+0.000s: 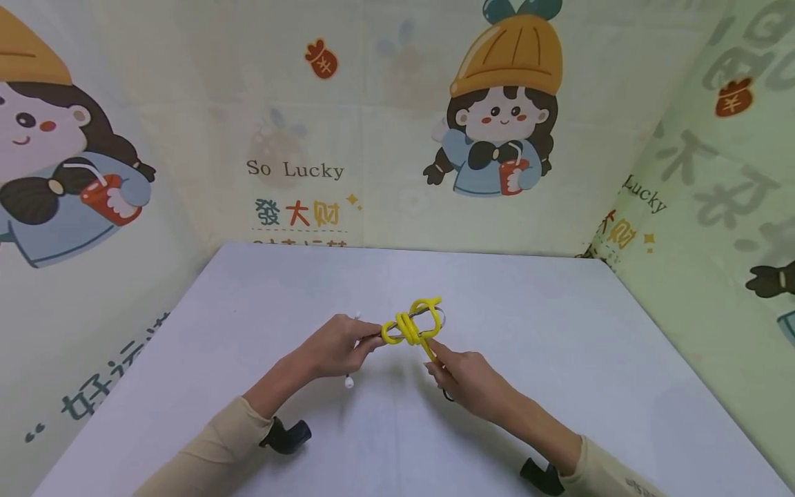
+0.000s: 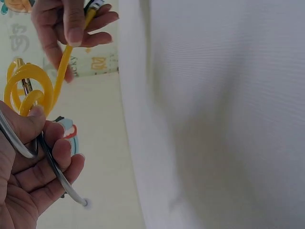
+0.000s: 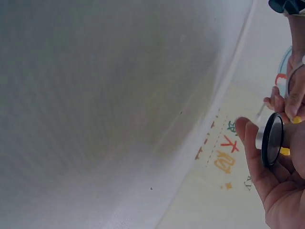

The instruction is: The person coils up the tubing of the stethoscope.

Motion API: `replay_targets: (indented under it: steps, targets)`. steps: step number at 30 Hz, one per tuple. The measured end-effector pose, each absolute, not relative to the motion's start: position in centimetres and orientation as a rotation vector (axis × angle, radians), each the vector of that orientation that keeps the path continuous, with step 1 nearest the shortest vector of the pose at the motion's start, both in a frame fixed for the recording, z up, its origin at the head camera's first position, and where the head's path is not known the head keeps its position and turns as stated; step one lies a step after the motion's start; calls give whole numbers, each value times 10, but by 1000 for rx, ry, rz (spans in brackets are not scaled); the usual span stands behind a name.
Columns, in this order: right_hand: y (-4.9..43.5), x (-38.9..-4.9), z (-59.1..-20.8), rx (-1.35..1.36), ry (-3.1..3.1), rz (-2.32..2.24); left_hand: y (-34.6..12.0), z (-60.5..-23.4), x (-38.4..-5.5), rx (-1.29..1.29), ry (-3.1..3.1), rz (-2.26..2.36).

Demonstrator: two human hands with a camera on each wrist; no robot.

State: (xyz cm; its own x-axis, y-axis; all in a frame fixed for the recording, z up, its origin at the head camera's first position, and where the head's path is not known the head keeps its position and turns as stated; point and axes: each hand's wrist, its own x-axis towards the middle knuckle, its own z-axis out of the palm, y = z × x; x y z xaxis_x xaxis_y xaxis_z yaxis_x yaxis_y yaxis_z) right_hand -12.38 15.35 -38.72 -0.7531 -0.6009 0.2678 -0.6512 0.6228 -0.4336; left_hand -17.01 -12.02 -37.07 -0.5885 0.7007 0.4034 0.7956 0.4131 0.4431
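A stethoscope with yellow tubing [image 1: 410, 328] is held above the table between both hands, its tubing wound in loops around the metal ear tubes. My left hand [image 1: 341, 345] pinches the ear tubes and the near end of the coil between thumb and fingers. White ear tips [image 1: 349, 382] stick out beside that hand. In the left wrist view one bent metal ear tube [image 2: 62, 179] crosses the fingers. My right hand [image 1: 468, 379] pinches the free length of tubing by the chest piece. The round, black-rimmed chest piece [image 3: 272, 140] lies against the right fingers in the right wrist view.
A white-covered table [image 1: 279, 283] spreads beneath the hands. Behind it and at both sides stand cream walls [image 1: 385, 152] printed with cartoon figures and lettering. Black wrist devices [image 1: 288, 436] sit at both sleeves.
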Motion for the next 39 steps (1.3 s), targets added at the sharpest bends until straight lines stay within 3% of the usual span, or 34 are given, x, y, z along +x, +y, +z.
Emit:
replay_targets:
  steps: [17, 39]
  targets:
    - [155, -113, -387, 1092, -2615, 1498, -115, -383, -166, -1292, -2549, -889]
    - [160, -116, -385, 1099, -2479, 1815, -101, -382, -158, -1205, -2560, -754]
